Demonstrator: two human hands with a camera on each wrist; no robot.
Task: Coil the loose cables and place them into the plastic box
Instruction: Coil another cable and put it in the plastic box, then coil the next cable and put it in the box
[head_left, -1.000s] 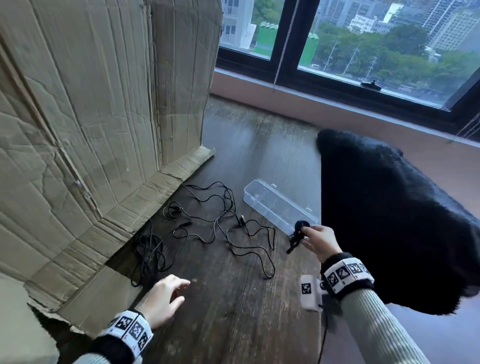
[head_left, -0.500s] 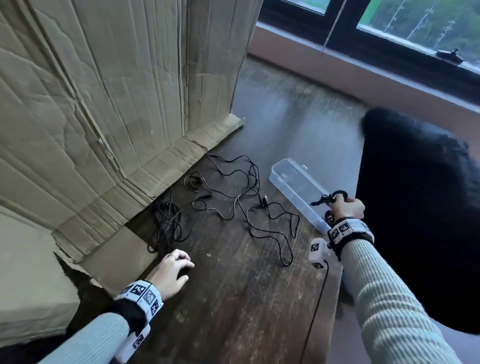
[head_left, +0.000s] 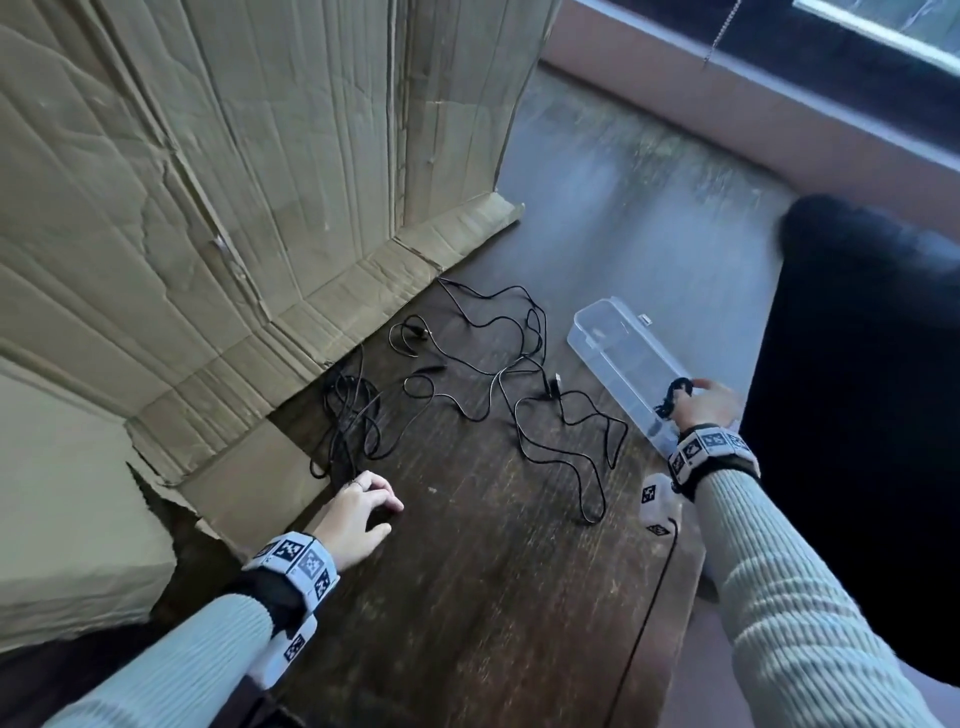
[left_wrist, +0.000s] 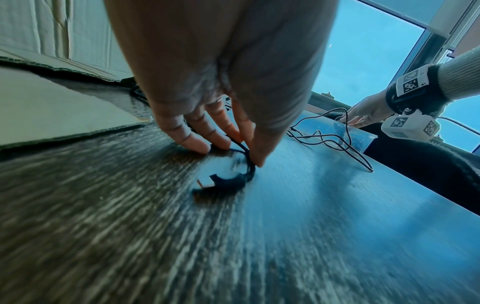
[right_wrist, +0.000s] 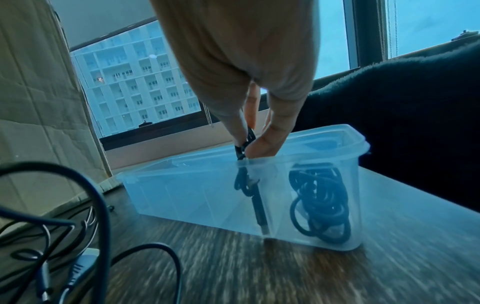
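A clear plastic box (head_left: 613, 340) lies on the dark wooden table (head_left: 493, 597), right of centre. My right hand (head_left: 693, 389) pinches a small coiled black cable (head_left: 675, 392) over the box's near end. In the right wrist view the hand (right_wrist: 249, 144) holds that coil (right_wrist: 245, 142) at the rim, its plug (right_wrist: 259, 209) hanging inside the box (right_wrist: 182, 185). Another coiled cable (right_wrist: 319, 203) lies in the box. Loose black cables (head_left: 519, 374) sprawl mid-table. My left hand (head_left: 387, 512) sits by a tangled cable (head_left: 348, 410); its fingertips (left_wrist: 197, 144) and thumb pinch the cable end (left_wrist: 244, 148).
A creased cardboard sheet (head_left: 234, 182) stands along the left and back, its flap lying on the table. A black furry cover (head_left: 857, 389) borders the table's right edge, close to the box. A window sill (head_left: 753, 104) runs behind.
My right hand carried the coil forward from in front of the box to over its near end, plug now inside. My left hand reached forward and its fingers closed on the tangled cable's end.
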